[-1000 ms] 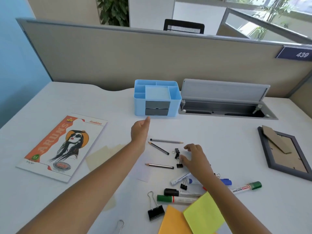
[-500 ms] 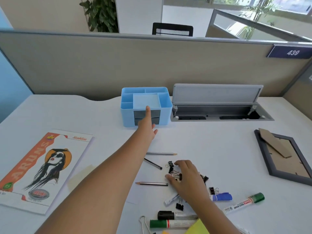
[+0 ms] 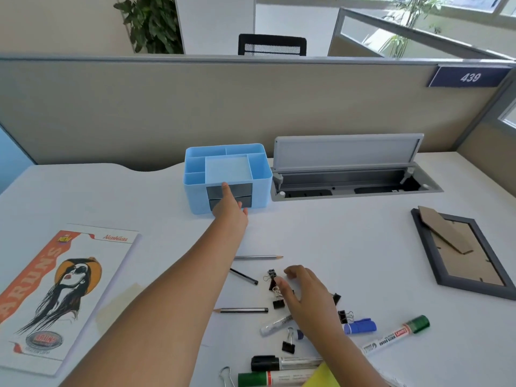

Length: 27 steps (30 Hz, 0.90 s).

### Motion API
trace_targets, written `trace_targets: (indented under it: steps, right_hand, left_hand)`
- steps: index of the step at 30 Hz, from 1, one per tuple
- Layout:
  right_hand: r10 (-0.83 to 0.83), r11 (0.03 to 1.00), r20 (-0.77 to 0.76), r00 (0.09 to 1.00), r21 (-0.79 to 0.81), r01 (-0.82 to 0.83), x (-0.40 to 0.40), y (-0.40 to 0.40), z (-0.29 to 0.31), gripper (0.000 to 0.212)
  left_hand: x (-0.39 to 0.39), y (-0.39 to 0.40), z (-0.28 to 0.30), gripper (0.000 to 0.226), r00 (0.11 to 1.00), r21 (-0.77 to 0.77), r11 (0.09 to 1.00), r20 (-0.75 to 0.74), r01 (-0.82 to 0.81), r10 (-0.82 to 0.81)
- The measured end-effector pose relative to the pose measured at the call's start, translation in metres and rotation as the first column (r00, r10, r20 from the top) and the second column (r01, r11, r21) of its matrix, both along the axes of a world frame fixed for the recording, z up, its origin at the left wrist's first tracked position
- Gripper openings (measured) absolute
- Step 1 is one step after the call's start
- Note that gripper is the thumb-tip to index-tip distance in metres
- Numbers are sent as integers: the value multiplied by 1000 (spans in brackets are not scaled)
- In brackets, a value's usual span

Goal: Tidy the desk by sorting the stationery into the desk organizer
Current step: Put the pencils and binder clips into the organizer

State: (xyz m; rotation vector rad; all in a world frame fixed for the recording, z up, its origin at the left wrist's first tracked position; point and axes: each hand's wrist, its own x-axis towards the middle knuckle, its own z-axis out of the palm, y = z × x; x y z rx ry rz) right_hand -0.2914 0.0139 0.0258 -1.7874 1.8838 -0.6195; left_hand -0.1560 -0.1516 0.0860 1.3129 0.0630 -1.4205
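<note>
A light blue desk organizer [image 3: 259, 188] with two grey drawers stands at the back of the white desk. My left hand [image 3: 230, 208] reaches to it, its index fingertip touching the upper drawer front. My right hand [image 3: 304, 291] hovers with loosely spread fingers over small black binder clips [image 3: 278, 301], the thumb next to one of them. Three pencils [image 3: 257, 257] lie to the left of the clips. Near the front edge lie a green-capped whiteboard marker [image 3: 396, 333], a blue marker [image 3: 360, 326], a black marker [image 3: 282, 363] and a green marker [image 3: 268, 378].
A notebook with an orange cover [image 3: 64, 289] lies at the left, a pale sticky note [image 3: 120, 305] beside it. A dark picture frame [image 3: 463, 255] lies face down at the right. An open grey cable tray [image 3: 349, 185] sits beside the organizer. A partition wall closes the back.
My left hand has travelled forward from the middle of the desk to the organizer's drawer front. My right hand stays over the binder clips, its fingers shifting a little.
</note>
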Motion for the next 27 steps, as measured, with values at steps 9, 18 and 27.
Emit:
trace_targets:
  steps: [9, 18, 27]
  right_hand:
    - [-7, 999, 8, 1000, -34, 7, 1, 1, -3, 40]
    - [-6, 999, 15, 1000, -44, 6, 0, 2, -5, 38]
    - [-12, 998, -10, 1000, -54, 12, 0, 2, -7, 33]
  left_hand:
    - [-5, -1, -1, 46, 995, -26, 999, -93, 28, -31]
    - [0, 1, -6, 38, 958, -130, 988, -283, -85, 45]
    - [-2, 22, -16, 46, 933, -137, 986, -357, -94, 39]
